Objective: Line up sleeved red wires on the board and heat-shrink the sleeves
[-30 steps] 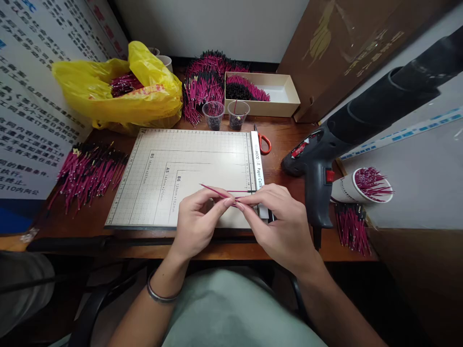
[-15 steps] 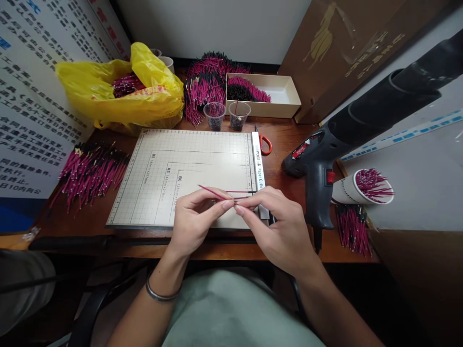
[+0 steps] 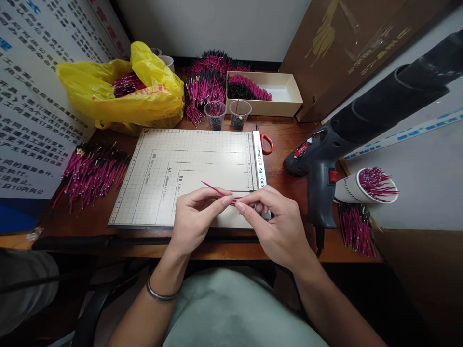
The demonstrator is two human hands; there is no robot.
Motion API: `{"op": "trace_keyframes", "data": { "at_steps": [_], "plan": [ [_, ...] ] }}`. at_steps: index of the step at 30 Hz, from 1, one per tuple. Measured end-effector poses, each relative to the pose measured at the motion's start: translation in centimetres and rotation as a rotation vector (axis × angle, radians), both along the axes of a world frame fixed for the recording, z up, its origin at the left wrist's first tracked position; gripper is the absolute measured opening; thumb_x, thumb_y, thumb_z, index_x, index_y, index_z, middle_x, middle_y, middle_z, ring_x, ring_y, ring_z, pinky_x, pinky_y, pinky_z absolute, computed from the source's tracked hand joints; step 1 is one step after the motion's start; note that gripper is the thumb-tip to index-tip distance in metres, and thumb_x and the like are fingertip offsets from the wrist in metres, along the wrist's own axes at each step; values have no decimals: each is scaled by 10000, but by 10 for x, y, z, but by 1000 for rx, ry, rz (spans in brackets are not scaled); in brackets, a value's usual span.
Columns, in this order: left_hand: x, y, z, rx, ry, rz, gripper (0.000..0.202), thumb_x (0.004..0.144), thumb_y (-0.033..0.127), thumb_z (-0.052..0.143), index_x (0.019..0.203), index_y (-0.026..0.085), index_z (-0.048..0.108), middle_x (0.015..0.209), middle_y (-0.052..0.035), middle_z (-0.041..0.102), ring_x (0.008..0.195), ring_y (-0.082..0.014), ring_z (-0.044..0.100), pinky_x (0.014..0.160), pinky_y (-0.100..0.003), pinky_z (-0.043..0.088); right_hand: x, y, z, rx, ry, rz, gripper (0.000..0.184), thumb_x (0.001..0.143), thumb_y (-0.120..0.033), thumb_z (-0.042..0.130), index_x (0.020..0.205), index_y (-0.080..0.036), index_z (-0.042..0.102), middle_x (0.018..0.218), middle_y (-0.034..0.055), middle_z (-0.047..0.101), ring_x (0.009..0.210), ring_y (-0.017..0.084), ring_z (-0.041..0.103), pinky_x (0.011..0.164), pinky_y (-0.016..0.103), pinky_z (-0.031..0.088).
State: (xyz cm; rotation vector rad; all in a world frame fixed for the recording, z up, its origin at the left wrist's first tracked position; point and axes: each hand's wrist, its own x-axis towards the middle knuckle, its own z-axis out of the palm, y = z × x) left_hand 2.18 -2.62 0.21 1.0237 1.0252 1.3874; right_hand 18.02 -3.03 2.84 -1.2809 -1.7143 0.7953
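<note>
Over the near right corner of the cream gridded paper-cutter board (image 3: 188,159), the left hand (image 3: 195,217) and right hand (image 3: 278,226) pinch thin magenta wire pieces (image 3: 213,189) between meeting fingertips, a slight grip that could let one slip.

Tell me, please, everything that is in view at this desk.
cutter board: one, cream, desk centre
wire: one or two, magenta, pinched between both hands
wire piles: several, magenta and black, left, back and right
bag: one, yellow, back left, wires inside
box: one, cream, back right, wires inside
clear cups: two, behind the board
scissors: one pair, red handles, right of the board
power tool: one, black, right
paper cup: one, white, tilted, far right, holds wires
desk: one, brown
bracelet: one, dark, left wrist
left hand: one, pinching the wire
right hand: one, pinching the wire
</note>
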Motion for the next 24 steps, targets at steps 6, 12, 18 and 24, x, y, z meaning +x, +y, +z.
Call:
{"op": "trace_keyframes", "data": {
  "at_steps": [6,12,18,24],
  "plan": [
    [3,-1,1,32,59,65,178,728,57,800,709,234,798,736,35,790,706,-86,750,692,-117,596,-4,-1,-7,-165,129,20,150,863,-235,630,746,-166,694,581,-29,595,488,49,439,480,206,344],
    [5,4,5,53,74,76,144,731,88,807,697,226,782,725,33,785,682,-93,744,661,-135,594,-4,7,-12,-313,284,52,202,835,-356,640,754,-173,671,651,12,664,529,85,547,479,218,382],
    [3,5,3,44,120,86,101,738,109,804,708,202,777,715,-2,778,677,-134,739,647,-196,605,-5,14,-18,-395,368,104,207,810,-365,661,748,-167,658,663,25,672,554,91,556,486,216,383],
    [2,5,1,-4,152,77,58,730,171,833,750,199,786,740,-15,780,682,-147,726,656,-227,612,-2,17,-19,-428,393,144,210,825,-365,678,778,-162,652,690,25,673,608,99,588,536,217,437]
  ]
}}
